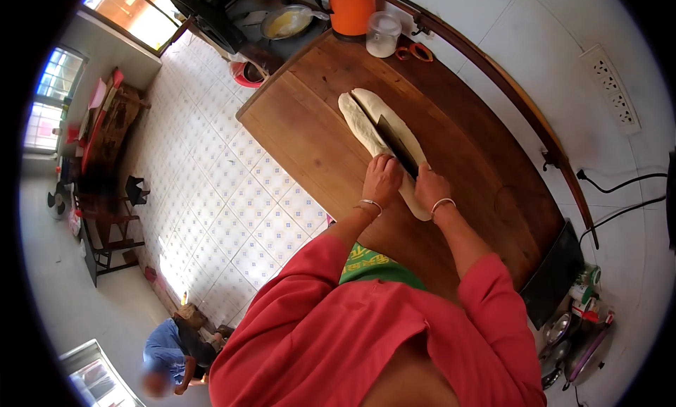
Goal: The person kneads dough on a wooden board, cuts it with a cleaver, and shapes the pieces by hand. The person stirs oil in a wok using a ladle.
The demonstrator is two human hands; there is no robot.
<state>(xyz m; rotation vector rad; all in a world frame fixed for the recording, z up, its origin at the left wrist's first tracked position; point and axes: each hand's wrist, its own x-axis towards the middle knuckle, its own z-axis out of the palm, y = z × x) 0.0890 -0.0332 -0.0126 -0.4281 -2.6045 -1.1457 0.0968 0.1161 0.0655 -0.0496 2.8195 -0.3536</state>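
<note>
A long slab of pale dough (360, 125) lies on the wooden table, with a lengthwise cut between two strips at its far end. A dark, broad knife blade (396, 145) stands along that cut. My right hand (431, 186) is closed round the knife's handle, just over the right part of the dough. On the left strip, my left hand (384, 180) rests with curled fingers on the dough, close beside the blade. Its palm side is hidden. The near end of the dough shows between my wrists.
At the table's (486, 189) far end stand an orange kettle (352, 11), a clear jar (383, 35) and orange-handled scissors (421, 52). Beyond is a pan (287, 23) with yellow food. A power strip (611, 90) is on the right wall. A person (169, 354) crouches at lower left.
</note>
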